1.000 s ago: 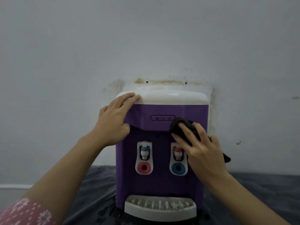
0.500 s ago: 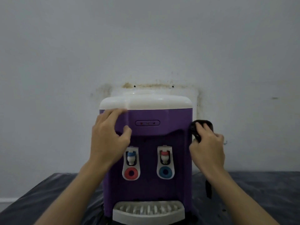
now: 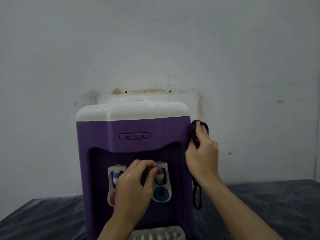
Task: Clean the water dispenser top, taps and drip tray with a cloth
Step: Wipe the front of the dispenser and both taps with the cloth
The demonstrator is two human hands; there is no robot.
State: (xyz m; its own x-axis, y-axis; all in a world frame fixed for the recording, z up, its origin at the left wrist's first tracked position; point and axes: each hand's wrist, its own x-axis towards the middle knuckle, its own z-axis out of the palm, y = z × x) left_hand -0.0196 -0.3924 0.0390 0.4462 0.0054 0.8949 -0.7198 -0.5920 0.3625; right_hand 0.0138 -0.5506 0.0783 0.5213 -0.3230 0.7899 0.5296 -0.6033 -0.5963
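The purple water dispenser point(image 3: 135, 144) stands upright on the dark bench point(image 3: 43, 213), against the wall point(image 3: 155, 40). The right hand point(image 3: 202, 153) grips a black cloth point(image 3: 194, 130) and holds it against the dispenser's upper right side, below the white top point(image 3: 131, 110). The left hand point(image 3: 136, 186), fingers curled, pinches at the right tap point(image 3: 160, 174). The left tap point(image 3: 116, 175) is partly hidden. The drip tray point(image 3: 159, 234) sits at the base.

Right hand point(image 3: 202, 156) with cloth point(image 3: 194, 134) beside dispenser point(image 3: 131, 129)
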